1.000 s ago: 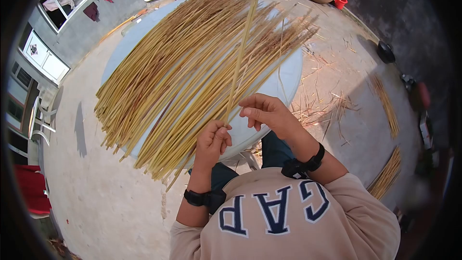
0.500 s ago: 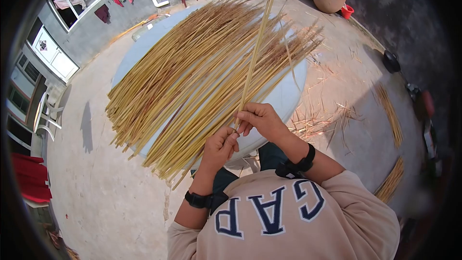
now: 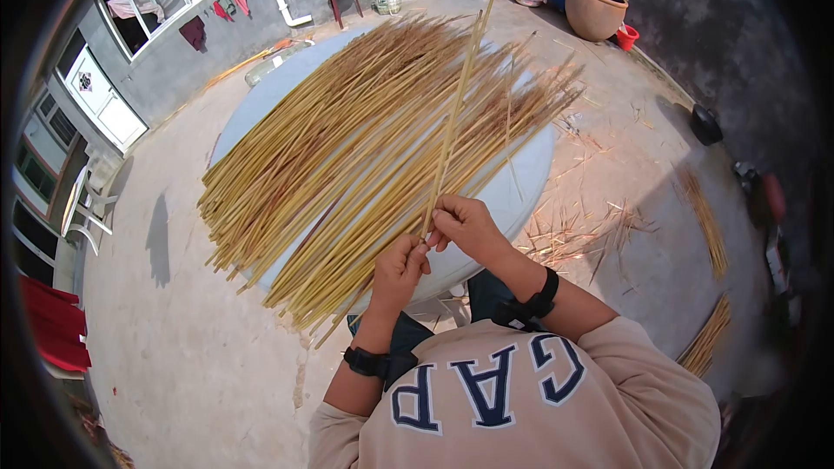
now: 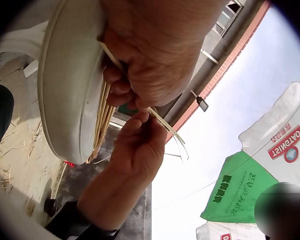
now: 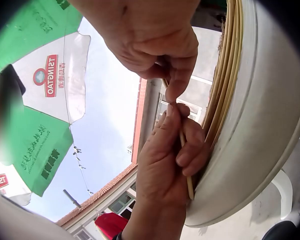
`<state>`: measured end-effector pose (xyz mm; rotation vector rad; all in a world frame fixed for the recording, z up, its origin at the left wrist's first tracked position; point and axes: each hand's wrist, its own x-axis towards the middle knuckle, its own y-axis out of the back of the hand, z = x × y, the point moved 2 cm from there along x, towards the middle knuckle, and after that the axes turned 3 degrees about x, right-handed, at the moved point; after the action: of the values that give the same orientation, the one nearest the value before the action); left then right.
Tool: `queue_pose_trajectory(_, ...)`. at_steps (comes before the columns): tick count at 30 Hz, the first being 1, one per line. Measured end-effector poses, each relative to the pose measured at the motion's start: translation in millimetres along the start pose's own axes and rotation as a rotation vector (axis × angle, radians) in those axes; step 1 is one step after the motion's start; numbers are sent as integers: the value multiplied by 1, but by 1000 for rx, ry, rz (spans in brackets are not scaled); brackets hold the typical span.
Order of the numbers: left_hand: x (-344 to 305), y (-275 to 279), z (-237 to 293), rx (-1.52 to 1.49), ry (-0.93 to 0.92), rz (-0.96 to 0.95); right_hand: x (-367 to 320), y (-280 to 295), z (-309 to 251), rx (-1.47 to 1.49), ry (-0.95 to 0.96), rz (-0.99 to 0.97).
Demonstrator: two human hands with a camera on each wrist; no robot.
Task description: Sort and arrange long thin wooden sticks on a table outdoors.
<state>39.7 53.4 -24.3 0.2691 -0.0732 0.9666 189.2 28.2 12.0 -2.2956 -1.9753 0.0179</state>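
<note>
A long pale stalk (image 3: 452, 122) rises from both hands over the round table (image 3: 530, 182), which bears many dry stalks (image 3: 304, 139) with brown feathery tops. The left hand (image 3: 398, 276) grips its lower end, which pokes out below the palm in the right wrist view. Close above, the right hand (image 3: 472, 230) pinches the stalk, fingertips against the left hand's. In the left wrist view the right hand (image 4: 137, 155) is below the left hand (image 4: 150, 55), and thin split ends (image 4: 167, 125) stick out beside its fingertips.
Stalk scraps (image 3: 608, 230) litter the ground right of the table, with two bundles (image 3: 705, 226) farther right. A white chair (image 3: 82, 208) stands at the left, a red stool (image 3: 343, 2) behind the table, and a large clay pot (image 3: 595, 10) at the back right.
The right hand, raised apart from the stalk with fingers loose a second ago, has come down onto it beside the left hand. The head view has shifted slightly.
</note>
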Motion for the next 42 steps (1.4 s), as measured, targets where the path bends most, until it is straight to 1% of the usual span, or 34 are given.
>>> queue_pose_trajectory(1, 1, -1, 0, 61, -101, 34, 1, 0, 1, -21, -35, 28)
queue_pose_trajectory(2, 1, -2, -1, 56, -102, 37, 1, -1, 1, -27, -36, 26)
queue_pose_trajectory(4, 0, -2, 0, 49, -96, 96, 1, -2, 4, 6, -114, 68)
queue_pose_trajectory(5, 0, -2, 2, 43, -93, 103, 2, 0, 7, 0, -118, 62)
queue_pose_trajectory(7, -1, 1, 2, -10, -2, 126, 3, 10, 15, 249, -117, 177)
queue_pose_trajectory(8, -2, 2, 3, -16, 3, 137, 4, 17, 14, 242, -125, 169)
queue_pose_trajectory(10, -3, 3, 3, -51, 16, 91, 8, 44, 2, 404, 19, 329)
queue_pose_trajectory(11, -3, 4, 4, -58, 24, 99, 8, 57, -9, 409, 91, 418)
queue_pose_trajectory(13, -2, 3, 7, -33, 50, 71, 8, 89, -30, 508, 408, 593)
queue_pose_trajectory(14, -1, 3, 5, -42, 55, 75, 9, 104, -40, 599, 507, 652)
queue_pose_trajectory(15, 0, 2, 4, -45, 29, 70, 7, 113, -49, 673, 497, 654)
queue_pose_trajectory(17, 2, 2, 3, -55, 3, 65, 8, 105, -56, 613, 432, 557)
queue_pose_trajectory(19, 2, 1, 5, 48, -54, 60, 7, 75, -44, 326, 199, 373)
queue_pose_trajectory(21, 3, 0, 7, 66, -67, 59, 3, 41, -26, 94, -65, 55)
queue_pose_trajectory(23, 3, 1, 7, 89, -76, 67, 0, 15, -4, 28, -157, -85)
queue_pose_trajectory(25, 2, 2, 6, 104, -112, 85, -2, 3, 2, -28, -153, -110)
queue_pose_trajectory(29, 0, 2, 5, 37, -55, 76, -3, -2, -1, -181, -155, -118)
queue_pose_trajectory(31, -1, 2, 3, -69, 22, 79, -4, -4, -4, -196, -158, -115)
queue_pose_trajectory(35, -1, 1, 2, -92, 48, 82, -5, -5, -5, -229, -165, -107)
queue_pose_trajectory(39, -1, 1, 2, -49, 42, 88, -4, -8, -6, -234, -188, -102)
queue_pose_trajectory(41, 0, 2, 3, -26, 34, 98, 0, -6, 3, -318, -95, -79)
queue_pose_trajectory(42, 0, 3, 4, -13, 36, 90, 0, -6, 5, -318, -96, -79)
